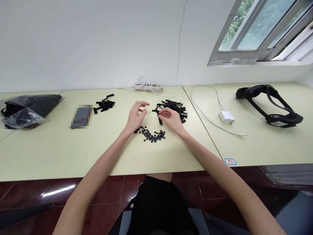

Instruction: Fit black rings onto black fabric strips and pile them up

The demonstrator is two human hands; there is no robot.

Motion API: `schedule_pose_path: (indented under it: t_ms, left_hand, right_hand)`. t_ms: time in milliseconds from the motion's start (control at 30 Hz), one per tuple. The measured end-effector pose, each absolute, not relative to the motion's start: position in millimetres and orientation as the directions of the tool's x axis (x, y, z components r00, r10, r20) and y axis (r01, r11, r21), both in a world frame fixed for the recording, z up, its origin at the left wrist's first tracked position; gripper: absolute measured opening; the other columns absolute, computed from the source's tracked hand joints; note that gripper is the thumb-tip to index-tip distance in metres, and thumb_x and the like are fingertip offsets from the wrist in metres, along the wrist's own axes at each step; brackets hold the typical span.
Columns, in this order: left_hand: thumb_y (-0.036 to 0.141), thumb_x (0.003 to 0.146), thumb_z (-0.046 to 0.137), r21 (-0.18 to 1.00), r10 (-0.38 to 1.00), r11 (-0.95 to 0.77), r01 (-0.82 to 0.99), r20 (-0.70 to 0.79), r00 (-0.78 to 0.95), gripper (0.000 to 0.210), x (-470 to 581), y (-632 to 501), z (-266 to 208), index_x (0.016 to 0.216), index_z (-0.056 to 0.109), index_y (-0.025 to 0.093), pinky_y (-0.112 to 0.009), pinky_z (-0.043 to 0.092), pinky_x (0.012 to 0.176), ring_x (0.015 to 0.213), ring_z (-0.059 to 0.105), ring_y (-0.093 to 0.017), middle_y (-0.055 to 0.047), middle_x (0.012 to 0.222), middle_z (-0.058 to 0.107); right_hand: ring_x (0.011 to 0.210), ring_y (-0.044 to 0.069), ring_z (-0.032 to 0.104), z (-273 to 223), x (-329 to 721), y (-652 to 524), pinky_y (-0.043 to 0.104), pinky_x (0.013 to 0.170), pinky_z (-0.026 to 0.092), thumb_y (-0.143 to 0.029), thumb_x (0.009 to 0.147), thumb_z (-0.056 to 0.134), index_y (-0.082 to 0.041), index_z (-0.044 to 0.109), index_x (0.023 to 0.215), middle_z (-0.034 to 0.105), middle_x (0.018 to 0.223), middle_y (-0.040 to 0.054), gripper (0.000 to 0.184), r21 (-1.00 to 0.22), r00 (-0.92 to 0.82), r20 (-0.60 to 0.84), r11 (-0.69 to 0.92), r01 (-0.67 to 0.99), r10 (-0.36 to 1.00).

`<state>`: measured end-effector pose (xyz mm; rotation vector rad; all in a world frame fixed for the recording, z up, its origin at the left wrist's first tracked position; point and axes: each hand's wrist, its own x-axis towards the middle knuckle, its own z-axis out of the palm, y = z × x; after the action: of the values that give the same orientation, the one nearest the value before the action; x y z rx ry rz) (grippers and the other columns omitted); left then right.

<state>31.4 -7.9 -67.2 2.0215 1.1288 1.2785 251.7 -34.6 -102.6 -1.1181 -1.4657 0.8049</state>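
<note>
My right hand pinches a short black strap between thumb and forefinger. Just behind that hand lies a pile of black straps, partly covered by it. My left hand hovers to the left of the held strap with fingers apart and nothing between them. Below and between both hands, small black ring washers are scattered on the table; the left wrist hides a few. Farther left rests a smaller heap of black straps.
On the left are a blurred-out dark flat object and a clear plastic bag with dark contents. A power strip sits by the wall. A white charger with cable and a black headset stand on the right.
</note>
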Motion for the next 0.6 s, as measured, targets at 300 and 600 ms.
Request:
schedule_pose_path:
  t_ms: [300,600]
  left_hand:
    - [0.048,0.103,0.068,0.903,0.903,-0.385,0.192,0.326,0.280,0.024,42.5,-31.7,-85.2,0.111,0.068,0.026,-0.036,0.056,0.091,0.106,0.068,-0.022,-0.005,0.121,0.072]
    - [0.047,0.095,0.079,0.971,0.956,-0.238,0.033,0.228,0.187,0.022,45.1,-26.3,-90.5,0.092,0.071,0.027,-0.035,0.060,0.082,0.091,0.067,-0.020,-0.004,0.100,0.071]
  right_hand:
    - [0.099,0.025,0.081,-89.7,245.4,-48.2,0.045,0.102,0.064,-0.048,0.088,0.085,-0.024,0.077,0.106,0.084,0.093,0.0043,0.031,-0.966,-0.034,0.257,0.258,0.024,0.966]
    - [0.099,0.021,0.077,-94.8,242.7,-47.6,0.042,0.096,0.063,-0.035,0.104,0.059,-0.023,0.073,0.108,0.081,0.105,0.0067,0.018,-0.957,-0.104,0.269,0.279,0.085,0.957]
